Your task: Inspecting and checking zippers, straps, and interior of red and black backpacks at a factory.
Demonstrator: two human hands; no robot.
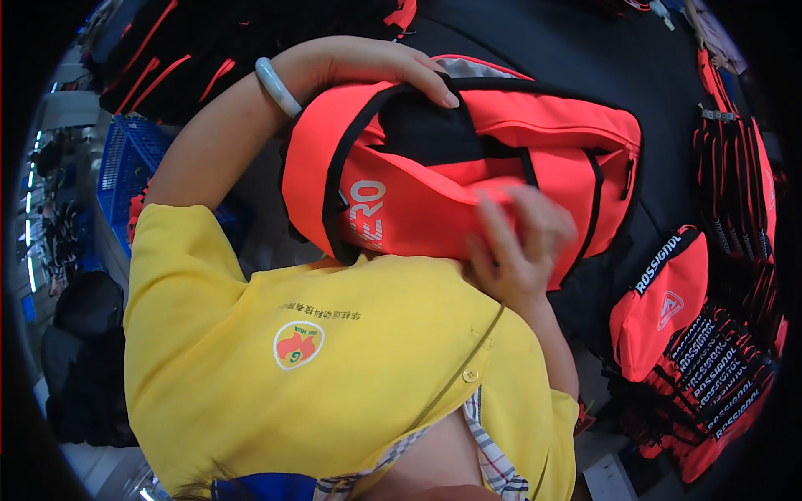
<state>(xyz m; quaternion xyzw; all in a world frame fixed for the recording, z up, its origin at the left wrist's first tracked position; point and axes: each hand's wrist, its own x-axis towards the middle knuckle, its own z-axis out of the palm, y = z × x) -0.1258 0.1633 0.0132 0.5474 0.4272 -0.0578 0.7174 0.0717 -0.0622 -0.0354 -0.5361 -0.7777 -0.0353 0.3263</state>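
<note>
A blue plastic crate [124,167] stands at left, near black fabric pieces with red stripes [167,63]; at right, a red, black-banded fabric piece [667,305] lies beside overlapping red-and-black fabric pieces [718,376].

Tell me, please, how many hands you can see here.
2: left hand on the far edge of the red bag, right hand, blurred, over its front; others may be hidden.

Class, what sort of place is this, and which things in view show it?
Probably a bag-making workshop or factory: a red-and-black fabric bag is being handled, a pile of similar red-and-black fabric pieces lies at the right, and a blue plastic crate stands at the left.
</note>
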